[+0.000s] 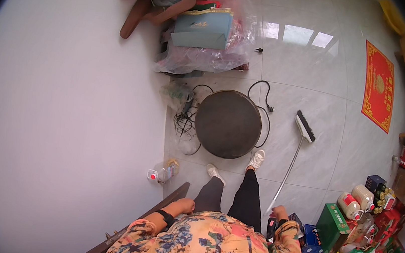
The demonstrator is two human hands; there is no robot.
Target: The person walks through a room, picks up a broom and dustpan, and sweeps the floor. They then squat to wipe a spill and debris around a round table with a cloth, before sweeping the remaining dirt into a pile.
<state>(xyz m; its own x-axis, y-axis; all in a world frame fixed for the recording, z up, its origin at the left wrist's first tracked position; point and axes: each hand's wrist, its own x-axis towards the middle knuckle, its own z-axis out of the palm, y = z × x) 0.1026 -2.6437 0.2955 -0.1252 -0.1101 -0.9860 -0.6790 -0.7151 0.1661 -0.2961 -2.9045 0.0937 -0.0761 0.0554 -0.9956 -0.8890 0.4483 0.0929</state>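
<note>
My left hand (pixel 187 205) hangs beside my left thigh, fingers curled, with nothing visible in it. To the right of my legs is my right hand (pixel 279 211), partly curled. The upper end of a broom (pixel 289 167) with a thin metal handle comes close beside it; whether my fingers hold the handle cannot be made out. The white broom head with dark bristles rests on the tiled floor ahead. In front of my feet sits a round dark griddle-like disc (pixel 228 124). A black power cord with a plug (pixel 270 108) curls around its right side.
Tangled cables (pixel 184 122) and clear plastic bags lie between disc and wall. Plastic-wrapped goods with a blue gift bag (pixel 203 28) stand ahead left. Boxes, bags and plastic jugs (pixel 350 206) crowd the right. A red mat (pixel 379 85) lies far right; a wooden door edge (pixel 175 195) is at left.
</note>
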